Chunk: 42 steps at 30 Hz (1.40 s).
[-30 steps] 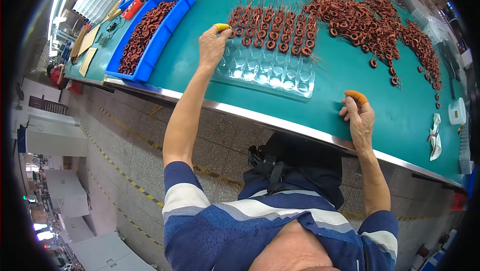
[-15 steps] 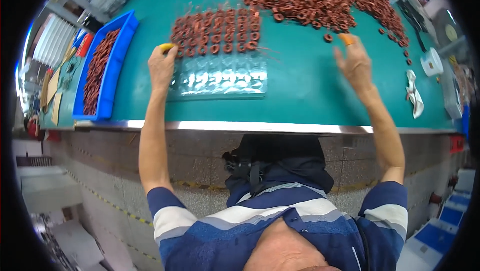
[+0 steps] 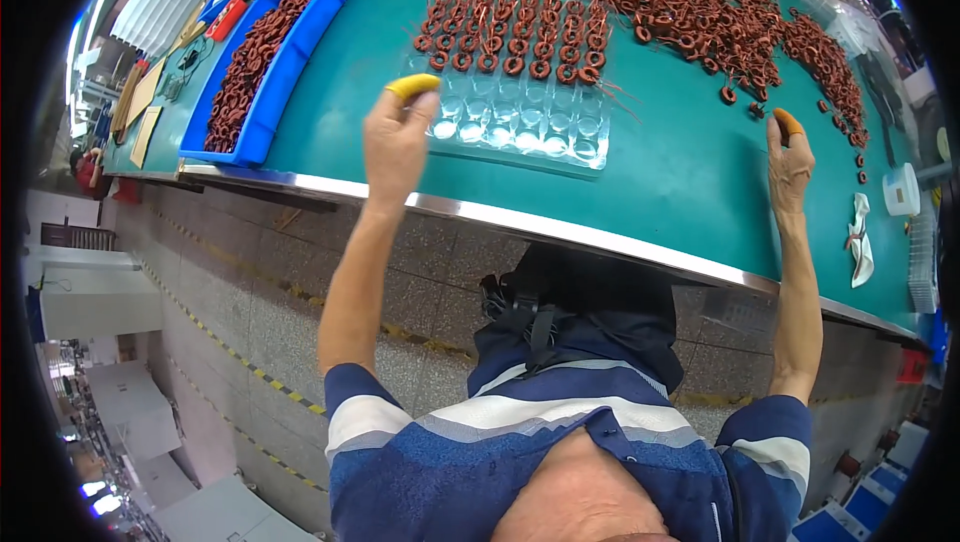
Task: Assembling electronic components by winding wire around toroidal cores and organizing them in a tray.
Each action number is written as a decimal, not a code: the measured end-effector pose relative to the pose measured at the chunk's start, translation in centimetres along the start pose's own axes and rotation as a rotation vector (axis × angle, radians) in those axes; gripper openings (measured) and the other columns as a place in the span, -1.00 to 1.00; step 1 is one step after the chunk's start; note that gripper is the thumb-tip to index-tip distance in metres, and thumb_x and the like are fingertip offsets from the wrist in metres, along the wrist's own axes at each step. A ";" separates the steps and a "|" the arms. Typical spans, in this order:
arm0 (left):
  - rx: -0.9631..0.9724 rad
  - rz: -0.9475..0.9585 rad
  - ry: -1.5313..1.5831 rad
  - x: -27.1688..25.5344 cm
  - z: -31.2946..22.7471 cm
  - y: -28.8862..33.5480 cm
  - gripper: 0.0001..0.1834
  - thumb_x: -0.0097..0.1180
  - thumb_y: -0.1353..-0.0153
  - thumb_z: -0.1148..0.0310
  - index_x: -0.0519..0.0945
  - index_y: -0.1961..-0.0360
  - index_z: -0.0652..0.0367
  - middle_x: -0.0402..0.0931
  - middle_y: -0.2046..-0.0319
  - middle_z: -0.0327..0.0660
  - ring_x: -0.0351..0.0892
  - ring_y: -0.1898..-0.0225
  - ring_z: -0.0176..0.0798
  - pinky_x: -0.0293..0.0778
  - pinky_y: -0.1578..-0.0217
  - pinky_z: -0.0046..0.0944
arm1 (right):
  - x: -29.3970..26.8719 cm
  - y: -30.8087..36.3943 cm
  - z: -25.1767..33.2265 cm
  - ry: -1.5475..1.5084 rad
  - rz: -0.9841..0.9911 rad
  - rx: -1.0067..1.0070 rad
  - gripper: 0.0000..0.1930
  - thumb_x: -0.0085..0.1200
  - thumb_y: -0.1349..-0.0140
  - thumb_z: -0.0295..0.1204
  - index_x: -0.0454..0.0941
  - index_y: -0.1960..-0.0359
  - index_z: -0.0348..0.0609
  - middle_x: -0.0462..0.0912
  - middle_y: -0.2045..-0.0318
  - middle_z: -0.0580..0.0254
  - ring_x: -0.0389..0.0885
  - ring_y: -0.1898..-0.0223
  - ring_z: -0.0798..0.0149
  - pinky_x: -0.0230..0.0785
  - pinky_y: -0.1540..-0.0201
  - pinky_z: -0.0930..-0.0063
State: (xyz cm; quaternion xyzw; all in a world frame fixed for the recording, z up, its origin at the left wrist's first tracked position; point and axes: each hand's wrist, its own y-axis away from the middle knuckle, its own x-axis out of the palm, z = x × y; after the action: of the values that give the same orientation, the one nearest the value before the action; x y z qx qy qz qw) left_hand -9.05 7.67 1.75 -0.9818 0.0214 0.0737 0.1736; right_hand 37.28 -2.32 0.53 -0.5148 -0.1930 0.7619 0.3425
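Left: a blue bin (image 3: 283, 92), heaped with red-brown rings, as I view it from my remote post. Next, the left hand (image 3: 396, 147), with a yellow finger cover (image 3: 412, 85), at the left edge of a clear tray (image 3: 585, 152); thumb and covered finger are drawn close, but blur prevents my telling whether they meet or hold anything.

Centre: wired rings (image 3: 515, 47) sit in rows in the tray's far part, its near pockets bare; I judge the step in hand to be ring-by-ring placing, partly done.

Right: a loose pile (image 3: 690, 17) of similar rings spreads over the green table (image 3: 660, 182). The right hand (image 3: 792, 167), with an orange finger cover (image 3: 789, 122), lies just beside a stray ring (image 3: 757, 112) (one of several along the pile's fringe); I cannot tell whether its fingertips are closed on anything. The next move, in my judgement, calls for a pinch on one ring without snagging neighbouring wires.

Far right: a white cloth (image 3: 860, 242) and a white tub (image 3: 900, 190). I can read no brand, label or writing.
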 end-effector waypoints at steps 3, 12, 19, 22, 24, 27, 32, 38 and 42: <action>-0.175 0.241 0.177 3.9 -1.4 2.9 -0.76 0.07 -0.31 0.38 0.55 0.07 0.27 0.61 0.27 -0.19 0.57 0.27 -0.40 0.49 0.18 -0.39 | 0.0 0.9 3.9 -0.158 -0.042 -0.114 -0.79 0.15 -0.23 -0.46 0.59 0.14 -0.29 0.67 0.32 0.16 0.63 0.33 0.35 0.51 0.22 0.49; -0.394 0.580 0.747 13.2 -3.9 7.4 -0.60 -0.17 -0.44 0.20 0.40 -0.05 0.36 0.55 0.17 -0.13 0.56 0.22 -0.38 0.50 0.23 -0.39 | 1.8 4.8 17.2 -0.322 0.053 -0.698 -0.63 0.19 -0.07 -0.63 0.48 0.04 -0.36 0.52 0.22 0.04 0.58 0.30 0.11 0.51 0.25 0.37; -0.436 0.469 0.796 11.8 -3.0 7.9 -0.66 -0.16 -0.45 0.23 0.46 0.01 0.30 0.50 0.31 -0.24 0.48 0.35 -0.43 0.47 0.29 -0.42 | -0.7 5.5 18.3 -0.564 0.258 -0.330 -0.56 0.22 -0.04 -0.59 0.48 -0.02 -0.24 0.53 0.10 0.05 0.57 0.24 0.15 0.49 0.20 0.36; -0.381 0.528 0.695 11.6 -2.8 7.4 -0.67 -0.15 -0.44 0.23 0.47 0.03 0.29 0.50 0.37 -0.25 0.46 0.38 -0.45 0.44 0.34 -0.44 | -1.1 4.5 17.6 -0.489 0.222 -0.285 -0.58 0.23 -0.10 -0.48 0.48 -0.03 -0.24 0.55 0.10 0.12 0.57 0.23 0.20 0.45 0.15 0.44; -0.396 0.540 0.708 11.2 -3.3 7.2 -0.68 -0.13 -0.44 0.24 0.47 0.04 0.29 0.49 0.42 -0.27 0.44 0.41 -0.46 0.41 0.38 -0.45 | -0.8 3.7 17.4 -0.551 0.337 -0.240 -0.58 0.21 -0.19 -0.36 0.46 -0.06 -0.23 0.58 0.15 0.19 0.56 0.21 0.31 0.40 0.08 0.50; -0.258 0.547 0.631 10.2 -3.9 7.4 -0.69 -0.11 -0.43 0.25 0.47 0.04 0.29 0.48 0.43 -0.28 0.44 0.44 -0.46 0.42 0.38 -0.46 | 0.3 4.5 18.3 -0.896 0.548 0.182 -0.66 0.17 -0.22 -0.37 0.51 0.05 -0.33 0.64 0.23 0.12 0.62 0.25 0.28 0.44 0.15 0.46; -0.329 0.617 0.684 11.5 -4.0 8.1 -0.69 -0.06 -0.40 0.25 0.45 -0.01 0.24 0.49 0.42 -0.28 0.49 0.45 -0.46 0.45 0.43 -0.48 | -0.7 5.2 17.8 -0.790 0.548 0.258 -0.76 0.03 -0.32 -0.39 0.59 0.15 -0.34 0.66 0.36 0.19 0.57 0.30 0.44 0.40 0.19 0.58; -0.367 0.609 0.745 11.0 -4.6 9.0 -0.74 0.00 -0.37 0.29 0.55 0.10 0.26 0.49 0.47 -0.31 0.48 0.45 -0.47 0.45 0.41 -0.45 | -1.9 5.4 17.9 -0.642 0.458 -0.027 -0.84 0.07 -0.28 -0.44 0.59 0.35 -0.31 0.58 0.41 0.22 0.53 0.35 0.33 0.35 0.26 0.49; -0.607 0.658 1.149 10.8 -5.3 10.0 -0.68 -0.03 -0.38 0.21 0.54 0.10 0.28 0.56 0.42 -0.21 0.60 0.37 -0.37 0.57 0.39 -0.35 | -3.1 5.0 18.7 -0.613 0.443 -0.089 -0.81 0.03 -0.31 -0.43 0.55 0.38 -0.33 0.54 0.38 0.25 0.49 0.33 0.35 0.30 0.26 0.53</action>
State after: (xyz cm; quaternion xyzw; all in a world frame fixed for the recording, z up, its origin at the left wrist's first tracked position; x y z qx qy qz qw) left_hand 1.70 -3.74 1.63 -0.8132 0.3818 -0.4022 -0.1762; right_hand 19.30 -6.94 6.71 -0.3067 -0.2035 0.9269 0.0730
